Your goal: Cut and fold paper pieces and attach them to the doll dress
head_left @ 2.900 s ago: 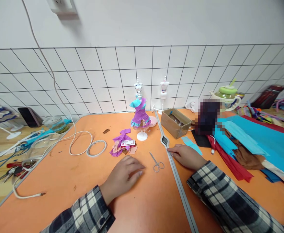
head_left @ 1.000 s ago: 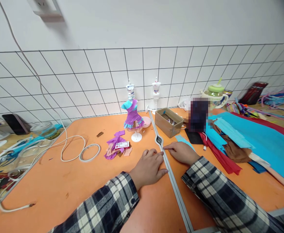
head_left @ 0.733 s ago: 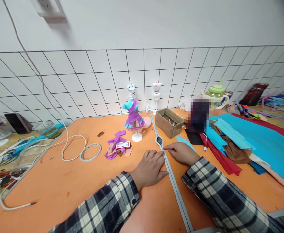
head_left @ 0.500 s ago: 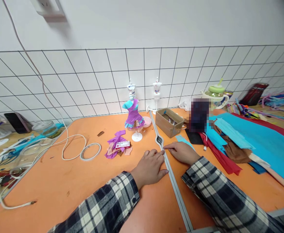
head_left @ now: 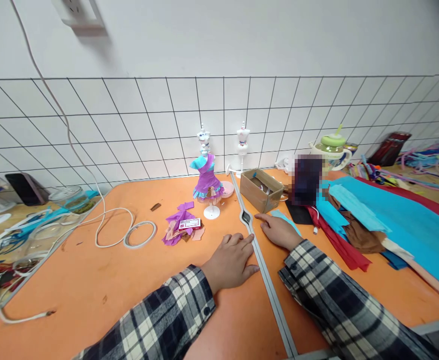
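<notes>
My left hand [head_left: 232, 262] lies palm down on the orange tabletop [head_left: 136, 280], fingers stretched out and thumb apart, holding nothing. Its fingertips reach the grey seam strip [head_left: 270, 290] that divides the table. Across that strip, my right hand [head_left: 280, 232] rests with its index finger extended beside the dark oval opening [head_left: 246, 217]; its other fingers are partly hidden, and no object shows in it. Beyond both hands stands a small dress form wearing a purple and turquoise dress [head_left: 207, 180]. Purple and peach fabric scraps [head_left: 174, 226] lie left of my left hand, under a small red-and-white box [head_left: 189, 224].
A cardboard box [head_left: 261, 192] sits beyond my right hand, near a bare white dress form [head_left: 243, 140]. A blurred-out dark device [head_left: 307, 180], red fabric [head_left: 341, 245] and blue fabric [head_left: 399, 215] occupy the right. A tape roll [head_left: 139, 235] and white cable [head_left: 101, 240] lie left.
My right hand has moved slightly up and away from the strip, toward the cardboard box. My left hand stays nearly in place, and the view shifts a little.
</notes>
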The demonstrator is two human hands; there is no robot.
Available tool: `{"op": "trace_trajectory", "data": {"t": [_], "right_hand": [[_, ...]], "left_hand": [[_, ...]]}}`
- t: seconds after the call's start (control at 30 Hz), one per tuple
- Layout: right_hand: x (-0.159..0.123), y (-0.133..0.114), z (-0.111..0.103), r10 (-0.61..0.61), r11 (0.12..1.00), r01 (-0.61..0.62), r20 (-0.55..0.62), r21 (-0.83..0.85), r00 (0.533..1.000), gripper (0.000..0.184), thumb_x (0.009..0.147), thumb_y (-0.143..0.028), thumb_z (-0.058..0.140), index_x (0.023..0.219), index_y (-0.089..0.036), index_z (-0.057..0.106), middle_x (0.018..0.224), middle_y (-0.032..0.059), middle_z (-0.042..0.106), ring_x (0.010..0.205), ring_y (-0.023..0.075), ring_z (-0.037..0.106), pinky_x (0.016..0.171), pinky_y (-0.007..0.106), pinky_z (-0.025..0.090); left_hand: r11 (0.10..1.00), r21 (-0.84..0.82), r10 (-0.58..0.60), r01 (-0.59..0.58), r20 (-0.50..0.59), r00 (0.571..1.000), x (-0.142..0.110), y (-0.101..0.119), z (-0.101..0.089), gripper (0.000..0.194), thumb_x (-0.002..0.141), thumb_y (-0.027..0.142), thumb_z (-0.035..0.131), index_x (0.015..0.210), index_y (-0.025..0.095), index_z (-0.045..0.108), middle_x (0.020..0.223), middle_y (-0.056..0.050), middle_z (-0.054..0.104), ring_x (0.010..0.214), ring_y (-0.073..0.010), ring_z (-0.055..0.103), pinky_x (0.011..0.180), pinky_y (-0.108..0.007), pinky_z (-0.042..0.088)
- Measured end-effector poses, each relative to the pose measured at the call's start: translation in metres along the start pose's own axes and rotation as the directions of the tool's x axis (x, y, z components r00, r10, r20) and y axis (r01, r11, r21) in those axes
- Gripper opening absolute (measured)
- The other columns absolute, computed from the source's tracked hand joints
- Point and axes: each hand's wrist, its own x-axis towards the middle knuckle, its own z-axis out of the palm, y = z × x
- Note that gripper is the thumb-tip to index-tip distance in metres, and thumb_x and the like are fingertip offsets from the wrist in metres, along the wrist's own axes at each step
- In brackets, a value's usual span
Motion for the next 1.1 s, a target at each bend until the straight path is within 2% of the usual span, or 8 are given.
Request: {"op": "trace_trajectory", "data": {"t": [0.2, 0.33, 0.53, 0.63, 0.8, 0.9, 1.0, 1.1], "right_hand": [[0.001, 0.008, 0.002, -0.045, 0.998, 0.047, -0.041, 0.032, 0.998, 0.044, 0.090, -0.024, 0.043, 0.131, -0.018, 0.057, 0.117, 0.0088, 0.069, 0.106, 0.0225, 0.064, 0.089, 0.031, 0.046], [0.001, 0.009, 0.000, -0.071, 0.996, 0.074, -0.051, 0.047, 0.996, 0.042, 0.089, -0.024, 0.045, 0.127, -0.021, 0.061, 0.118, 0.0065, 0.069, 0.106, 0.0219, 0.064, 0.089, 0.031, 0.046], [-0.007, -0.004, -0.004, -0.318, 0.945, 0.320, -0.043, 0.063, 0.947, 0.032, 0.083, -0.018, 0.048, 0.095, -0.026, 0.076, 0.099, 0.0000, 0.075, 0.094, 0.0185, 0.066, 0.083, 0.028, 0.046], [-0.006, 0.000, -0.001, -0.246, 0.968, 0.246, -0.006, 0.049, 0.969, 0.032, 0.080, -0.016, 0.048, 0.088, -0.028, 0.076, 0.095, -0.0018, 0.075, 0.091, 0.0185, 0.067, 0.081, 0.028, 0.046], [0.001, 0.016, -0.003, -0.060, 0.997, 0.065, -0.116, 0.039, 0.991, 0.032, 0.083, -0.019, 0.046, 0.096, -0.024, 0.075, 0.102, 0.0028, 0.074, 0.094, 0.0212, 0.065, 0.080, 0.030, 0.046], [0.000, 0.013, -0.007, -0.105, 0.992, 0.114, -0.139, 0.055, 0.985, 0.030, 0.085, -0.023, 0.047, 0.100, -0.024, 0.074, 0.104, 0.0031, 0.072, 0.093, 0.0197, 0.064, 0.081, 0.029, 0.044], [-0.004, 0.001, -0.003, -0.149, 0.981, 0.164, -0.134, 0.107, 0.980, 0.024, 0.085, -0.031, 0.053, 0.101, -0.024, 0.070, 0.091, 0.0019, 0.071, 0.083, 0.0174, 0.063, 0.074, 0.028, 0.043], [-0.005, -0.008, 0.005, -0.041, 0.991, 0.055, -0.109, 0.125, 0.993, 0.024, 0.081, -0.038, 0.060, 0.098, -0.022, 0.063, 0.076, -0.0010, 0.066, 0.070, 0.0160, 0.060, 0.062, 0.026, 0.038]], "left_hand": [[0.999, 0.039, 0.035, -0.035, 0.004, 0.999, -0.004, 0.002, 0.004, 0.042, 0.096, 0.048, 0.041, 0.116, 0.015, 0.056, 0.146, -0.010, 0.048, 0.137, -0.0324, 0.031, 0.101, -0.047, 0.031], [0.999, 0.020, 0.034, -0.034, -0.007, 0.999, -0.005, 0.001, 0.005, 0.042, 0.097, 0.045, 0.042, 0.123, 0.014, 0.053, 0.142, -0.010, 0.052, 0.139, -0.0320, 0.029, 0.103, -0.047, 0.029], [0.997, -0.070, -0.019, 0.017, -0.025, 1.000, -0.004, -0.001, 0.002, 0.043, 0.094, 0.044, 0.047, 0.127, 0.017, 0.050, 0.138, -0.009, 0.055, 0.126, -0.0289, 0.042, 0.101, -0.045, 0.034], [0.995, -0.098, -0.019, 0.017, -0.016, 1.000, -0.004, -0.001, 0.001, 0.042, 0.094, 0.042, 0.047, 0.127, 0.017, 0.050, 0.135, -0.010, 0.057, 0.124, -0.0286, 0.043, 0.101, -0.044, 0.034], [0.995, -0.098, -0.016, 0.015, -0.007, 1.000, -0.005, -0.002, 0.001, 0.048, 0.095, 0.042, 0.047, 0.134, 0.015, 0.045, 0.139, -0.010, 0.054, 0.130, -0.0306, 0.038, 0.103, -0.046, 0.032], [0.994, -0.110, -0.030, 0.028, -0.018, 0.999, -0.005, -0.002, 0.002, 0.051, 0.094, 0.042, 0.048, 0.137, 0.015, 0.042, 0.137, -0.011, 0.055, 0.129, -0.0304, 0.039, 0.103, -0.046, 0.032], [0.993, -0.121, -0.022, 0.019, -0.025, 0.999, -0.005, -0.002, 0.002, 0.049, 0.093, 0.042, 0.049, 0.135, 0.016, 0.044, 0.134, -0.011, 0.057, 0.127, -0.0301, 0.041, 0.102, -0.045, 0.033], [0.993, -0.113, -0.023, 0.020, -0.026, 0.999, -0.004, -0.003, 0.001, 0.048, 0.093, 0.042, 0.049, 0.133, 0.015, 0.046, 0.128, -0.011, 0.060, 0.126, -0.0301, 0.042, 0.101, -0.045, 0.034]]}}
